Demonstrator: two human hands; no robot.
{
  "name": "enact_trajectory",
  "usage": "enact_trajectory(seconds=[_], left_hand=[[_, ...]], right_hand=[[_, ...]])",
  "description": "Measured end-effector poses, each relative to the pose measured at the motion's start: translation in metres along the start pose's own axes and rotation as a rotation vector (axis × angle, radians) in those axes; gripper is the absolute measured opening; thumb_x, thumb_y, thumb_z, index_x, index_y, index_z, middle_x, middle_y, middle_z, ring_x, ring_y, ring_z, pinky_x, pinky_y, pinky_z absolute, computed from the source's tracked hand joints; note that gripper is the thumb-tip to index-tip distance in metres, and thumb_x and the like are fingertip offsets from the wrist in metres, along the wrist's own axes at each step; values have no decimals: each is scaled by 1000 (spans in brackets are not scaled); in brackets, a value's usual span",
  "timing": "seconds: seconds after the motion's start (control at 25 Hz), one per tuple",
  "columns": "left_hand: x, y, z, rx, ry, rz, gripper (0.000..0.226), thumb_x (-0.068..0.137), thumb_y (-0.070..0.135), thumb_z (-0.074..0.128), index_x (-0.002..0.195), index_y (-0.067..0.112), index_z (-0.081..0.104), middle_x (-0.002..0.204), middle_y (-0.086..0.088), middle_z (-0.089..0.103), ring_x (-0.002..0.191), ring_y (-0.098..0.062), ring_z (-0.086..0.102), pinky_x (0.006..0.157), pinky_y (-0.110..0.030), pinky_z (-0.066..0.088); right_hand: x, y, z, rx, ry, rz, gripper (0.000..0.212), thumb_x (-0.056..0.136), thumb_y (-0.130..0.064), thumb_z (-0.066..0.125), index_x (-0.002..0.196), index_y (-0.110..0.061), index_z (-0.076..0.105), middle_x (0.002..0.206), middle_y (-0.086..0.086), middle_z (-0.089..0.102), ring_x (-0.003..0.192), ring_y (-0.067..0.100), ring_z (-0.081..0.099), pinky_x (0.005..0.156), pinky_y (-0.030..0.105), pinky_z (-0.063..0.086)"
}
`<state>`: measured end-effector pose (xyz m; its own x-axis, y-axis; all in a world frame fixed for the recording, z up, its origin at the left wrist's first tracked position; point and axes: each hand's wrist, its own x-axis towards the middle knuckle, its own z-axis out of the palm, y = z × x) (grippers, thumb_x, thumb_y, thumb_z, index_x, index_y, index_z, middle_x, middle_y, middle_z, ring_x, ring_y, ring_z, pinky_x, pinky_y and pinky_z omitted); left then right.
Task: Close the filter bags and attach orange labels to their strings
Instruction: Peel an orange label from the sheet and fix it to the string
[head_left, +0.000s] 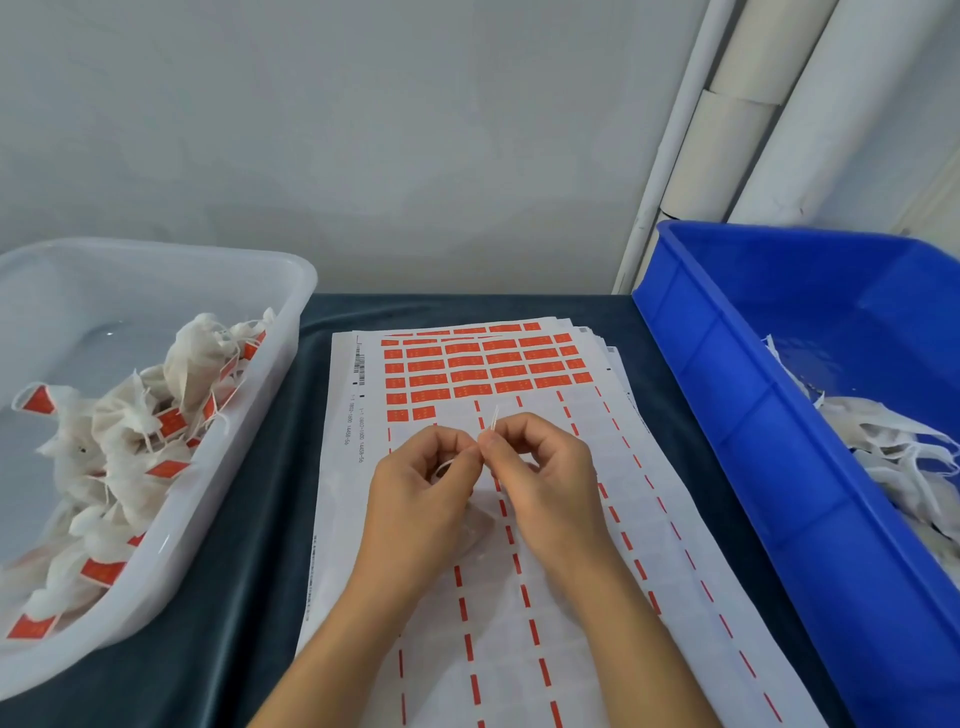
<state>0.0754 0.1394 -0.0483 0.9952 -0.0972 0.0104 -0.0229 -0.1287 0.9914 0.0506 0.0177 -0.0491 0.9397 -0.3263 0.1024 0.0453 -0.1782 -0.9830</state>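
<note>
Rear wall (337, 130): plain, pale grey, evenly lit with soft diffuse light. Right rear corner: white pipes (737, 130) run at a slant up the wall, one with a visible joint. Desk (249, 519): covered by a dark blue-green cloth, its far edge abutting the wall.

Both forearms reach in from the lower edge and converge at the middle. The left hand (422, 486) and right hand (540, 478) meet fingertip to fingertip, backs up, fingers (470, 453) curled inward. Each seems to pinch something thin and white, though it is too small to tell.
</note>
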Motion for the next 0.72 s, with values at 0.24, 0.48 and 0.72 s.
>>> enact_trajectory(seconds=[0.24,0.48,0.72], left_hand=[[-4,5,-5,164,10,69,11,97,26,71,91,36,69,88,22,70,87,0,66,67,-11,52],[-8,12,-24,691,-55,130,1,98,42,65,99,42,65,95,22,56,83,-2,58,67,-10,40],[-21,37,-62,563,54,250,16,97,31,73,113,33,73,94,21,66,93,13,61,68,-2,47]], right_hand=[[2,0,0,88,98,47,9,100,-32,67,93,-28,71,90,-12,73,92,13,71,81,32,64],[2,-5,1,20,116,-74,5,96,-37,71,92,-38,70,83,-10,68,83,13,65,69,16,57],[-13,-24,24,-55,-102,-219,8,97,-28,70,93,-33,68,89,-17,72,91,8,71,75,18,60]])
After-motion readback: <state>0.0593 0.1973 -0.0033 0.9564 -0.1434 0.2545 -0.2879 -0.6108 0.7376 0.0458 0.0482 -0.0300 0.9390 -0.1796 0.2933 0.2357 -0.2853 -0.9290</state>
